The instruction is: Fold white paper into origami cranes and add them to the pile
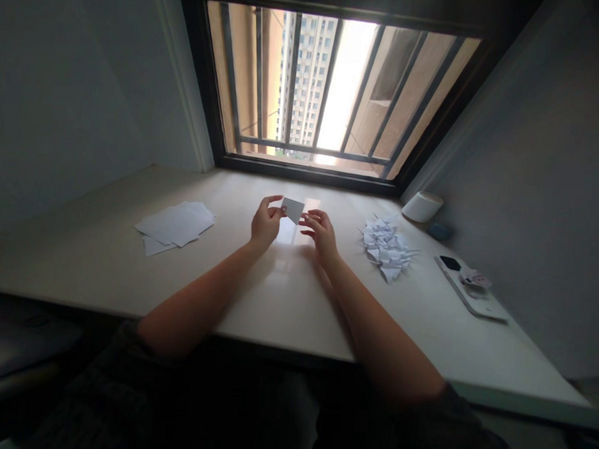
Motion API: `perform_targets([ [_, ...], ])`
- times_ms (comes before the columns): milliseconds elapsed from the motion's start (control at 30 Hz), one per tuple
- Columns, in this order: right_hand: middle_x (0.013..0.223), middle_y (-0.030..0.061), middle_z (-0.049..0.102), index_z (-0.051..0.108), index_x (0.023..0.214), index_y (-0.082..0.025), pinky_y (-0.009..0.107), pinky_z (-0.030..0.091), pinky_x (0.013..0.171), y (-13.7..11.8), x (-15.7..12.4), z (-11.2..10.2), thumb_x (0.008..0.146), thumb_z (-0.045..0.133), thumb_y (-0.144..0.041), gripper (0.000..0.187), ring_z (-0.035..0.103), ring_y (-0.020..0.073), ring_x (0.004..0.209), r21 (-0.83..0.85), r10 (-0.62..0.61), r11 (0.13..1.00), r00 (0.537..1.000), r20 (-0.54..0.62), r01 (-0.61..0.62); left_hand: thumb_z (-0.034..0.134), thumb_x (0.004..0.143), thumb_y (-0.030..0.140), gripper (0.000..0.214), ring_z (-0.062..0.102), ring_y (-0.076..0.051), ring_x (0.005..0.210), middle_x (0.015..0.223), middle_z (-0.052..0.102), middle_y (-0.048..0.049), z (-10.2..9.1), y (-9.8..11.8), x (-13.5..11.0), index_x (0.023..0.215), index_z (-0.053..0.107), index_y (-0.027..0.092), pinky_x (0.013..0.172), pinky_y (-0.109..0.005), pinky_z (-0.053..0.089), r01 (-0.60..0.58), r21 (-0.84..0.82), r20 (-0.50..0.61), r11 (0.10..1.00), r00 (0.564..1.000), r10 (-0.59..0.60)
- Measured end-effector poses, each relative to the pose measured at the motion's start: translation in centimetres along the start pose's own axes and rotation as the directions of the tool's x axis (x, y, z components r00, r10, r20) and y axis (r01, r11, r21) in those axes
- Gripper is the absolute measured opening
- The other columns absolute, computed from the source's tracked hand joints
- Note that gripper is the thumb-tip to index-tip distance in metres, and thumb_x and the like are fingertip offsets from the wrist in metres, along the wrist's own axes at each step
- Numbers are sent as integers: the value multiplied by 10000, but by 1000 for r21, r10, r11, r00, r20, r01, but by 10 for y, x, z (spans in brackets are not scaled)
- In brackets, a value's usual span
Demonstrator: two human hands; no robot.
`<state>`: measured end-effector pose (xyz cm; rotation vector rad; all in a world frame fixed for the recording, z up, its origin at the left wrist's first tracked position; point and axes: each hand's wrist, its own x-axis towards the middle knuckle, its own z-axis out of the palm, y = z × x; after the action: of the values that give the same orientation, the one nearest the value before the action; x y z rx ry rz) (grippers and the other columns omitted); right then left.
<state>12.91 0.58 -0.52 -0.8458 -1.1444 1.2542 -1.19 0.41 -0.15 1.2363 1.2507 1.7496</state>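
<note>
Above the middle of the white tabletop, my left hand [267, 222] pinches a small square piece of white paper [293, 210] by its left side, between thumb and fingers. My right hand [321, 230] is at the paper's right edge, its fingers stretched toward it and spread apart. Its fingertips are at or very close to the edge; whether they touch is hard to make out. To the left lies a loose stack of white paper sheets [178, 223]. Right of my hands is a pile of small folded paper pieces [388, 244].
The white table [287, 302] reaches back to a barred window [301, 165]. At the right stand a white roll [422, 206] and a dark bluish object [439, 230]. Nearer lies a white phone-like slab [486, 307] with a small crumpled item [474, 278] on it. Walls flank both sides.
</note>
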Motion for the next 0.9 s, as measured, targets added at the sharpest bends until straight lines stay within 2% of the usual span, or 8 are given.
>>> perform_targets([
  [67, 865, 2, 655, 489, 871, -237, 256, 458, 614, 4, 3, -1, 644, 689, -492, 396, 630, 148, 752, -43, -17, 999, 999, -44, 15, 662, 749, 236, 289, 644, -185, 698, 704, 687, 8, -2, 0, -2, 1037, 638, 252, 728, -290, 443, -36, 123, 39, 992, 999, 31],
  [133, 844, -9, 644, 482, 865, -238, 252, 462, 623, 8, 5, -2, 635, 710, -477, 402, 616, 137, 733, -89, -83, 993, 995, -52, 78, 647, 753, 209, 275, 602, -173, 639, 674, 667, 28, -3, 2, -6, 1018, 653, 283, 701, -278, 423, -88, 235, 95, 968, 993, 67],
  [333, 804, -7, 656, 595, 816, -226, 270, 475, 608, 17, 5, -2, 669, 692, -384, 237, 586, 129, 656, -244, -137, 960, 990, 14, 137, 640, 757, 173, 300, 555, -179, 643, 688, 632, 15, -1, 11, -14, 1022, 678, 309, 710, -272, 399, -244, 376, 203, 894, 963, 177],
  [467, 827, 12, 697, 683, 838, -209, 309, 512, 660, 15, 5, -3, 688, 673, -347, 203, 604, 134, 655, -197, -129, 972, 991, 28, 132, 680, 736, 212, 301, 583, -183, 720, 737, 654, 8, -1, 12, -14, 1024, 675, 302, 754, -275, 419, -243, 318, 195, 917, 963, 187],
  [600, 809, 19, 714, 721, 901, -192, 343, 538, 740, 12, 7, -5, 634, 742, -357, 315, 639, 152, 710, -31, -84, 996, 993, -77, 82, 667, 763, 282, 299, 625, -174, 776, 803, 692, 6, 0, 9, -12, 1060, 673, 309, 763, -278, 452, -216, 248, 235, 944, 959, 158],
  [700, 860, 27, 721, 732, 893, -188, 355, 547, 780, 7, 8, -7, 611, 770, -345, 324, 652, 165, 773, 96, -44, 994, 990, -134, 57, 652, 766, 296, 277, 646, -179, 802, 827, 711, -20, 1, 4, -7, 1038, 701, 274, 744, -281, 478, -163, 157, 247, 974, 962, 121],
  [800, 875, 28, 711, 736, 887, -192, 351, 552, 784, 2, 6, -6, 644, 738, -336, 282, 651, 160, 784, 164, -12, 986, 993, -119, 32, 648, 755, 310, 251, 651, -173, 805, 902, 726, -52, 2, 1, -2, 977, 729, 224, 724, -274, 487, -106, 66, 241, 992, 967, 87],
  [900, 833, 9, 683, 727, 948, -214, 336, 552, 757, -2, 4, -5, 679, 660, -304, 291, 653, 147, 749, 139, 6, 990, 999, -46, 1, 639, 755, 332, 279, 644, -160, 765, 902, 727, -61, 1, 1, 0, 983, 729, 198, 695, -272, 482, -24, 18, 208, 1000, 978, 20],
])
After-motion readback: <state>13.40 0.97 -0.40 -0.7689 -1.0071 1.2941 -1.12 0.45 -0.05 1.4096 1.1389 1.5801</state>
